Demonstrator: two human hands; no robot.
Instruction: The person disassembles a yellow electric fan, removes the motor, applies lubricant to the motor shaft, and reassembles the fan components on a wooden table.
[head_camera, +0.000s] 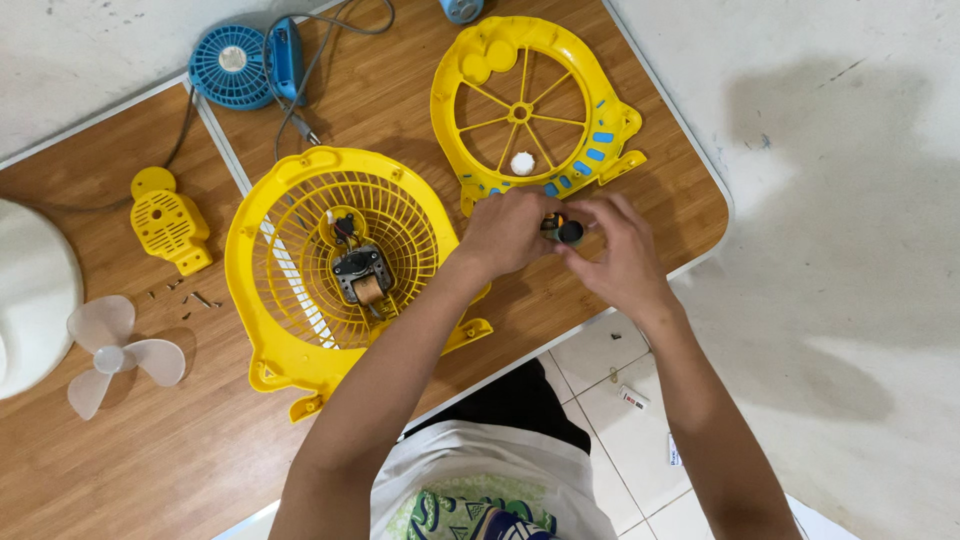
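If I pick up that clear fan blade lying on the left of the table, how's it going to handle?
The translucent fan blade is thin plastic, so probably very light and a bit flexible. Its three curved blades round a small hub suggest it may rock or spin if nudged on the wooden table. The thin edges look breakable, so lifting by the hub seems safer.

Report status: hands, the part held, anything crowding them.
Left hand and right hand together pinch a small dark round part. Yellow plastic rear fan grille with motor beside left forearm. Yellow spoked front cover just beyond.
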